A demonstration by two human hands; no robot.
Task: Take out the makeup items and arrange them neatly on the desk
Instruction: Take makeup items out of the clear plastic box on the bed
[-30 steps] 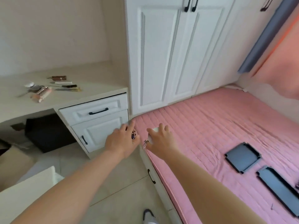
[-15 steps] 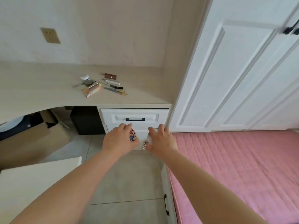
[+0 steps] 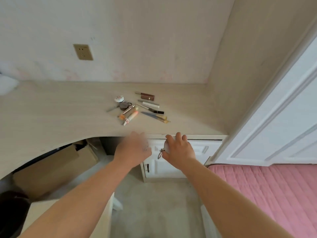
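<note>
Both hands have come up from before the drawers to the counter's front edge, and the view has swung left, off the bed, so the makeup now lies straight ahead. The left hand reaches forward, arm nearly straight, back up, fingers curled under; it is blurred, and what it holds, if anything, cannot be told. The right hand reaches likewise, fingers curled over a small round compact, from which a metal ring dangles. Both hang just before the edge of the counter, over the two white drawers. Beyond them, mid-counter, the makeup lies in one loose cluster: two round pots, roughly nine tubes, sticks and brushes, some overlapping. One socket sits on the wall. A cardboard box stands under the counter; the pink bed lies at right.
</note>
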